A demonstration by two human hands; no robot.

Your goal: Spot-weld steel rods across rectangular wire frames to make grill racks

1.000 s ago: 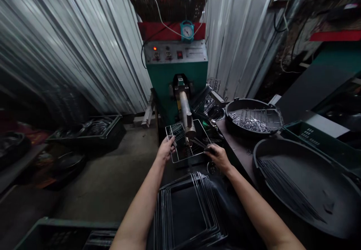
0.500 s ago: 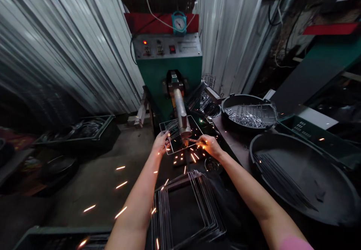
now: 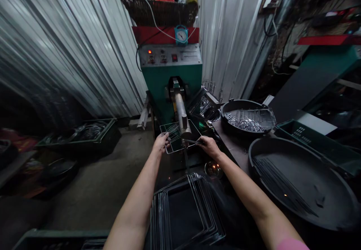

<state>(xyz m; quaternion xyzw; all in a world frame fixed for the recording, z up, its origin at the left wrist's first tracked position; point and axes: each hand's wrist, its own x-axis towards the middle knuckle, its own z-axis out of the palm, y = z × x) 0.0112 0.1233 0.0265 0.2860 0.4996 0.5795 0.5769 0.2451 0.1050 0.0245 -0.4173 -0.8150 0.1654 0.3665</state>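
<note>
A: Your left hand (image 3: pixel 161 143) is clenched on the nine o'clock edge of the wire frame (image 3: pixel 172 130), fingers curled over the wire. The frame lies flat and level under the welder's arm (image 3: pixel 182 116), straight out at twelve o'clock from your forearms.

B: And your right hand (image 3: pixel 208 146) is at the frame's three o'clock side, pinched shut on a thin rod (image 3: pixel 191 141). The rod runs from your fingertips toward nine o'clock, across the frame, and its far end sits right beneath the tip of the arm. I cannot tell whether the tip is touching it.

A: The arm comes out of the green machine (image 3: pixel 172 76), which stands at twelve o'clock against the corrugated wall.

B: Close to your body at six o'clock is a stack of bare frames (image 3: pixel 186 208), lying loosely fanned.

A: At your four o'clock is a big round black tub (image 3: pixel 251 156) holding a bundle of long rods (image 3: pixel 279 184). Beyond it, at two o'clock, a smaller tub (image 3: pixel 225 108) holds a heap of short wire pieces.

B: At your nine o'clock, on the floor, is a dark crate (image 3: pixel 81 135), well apart from your hands.
</note>
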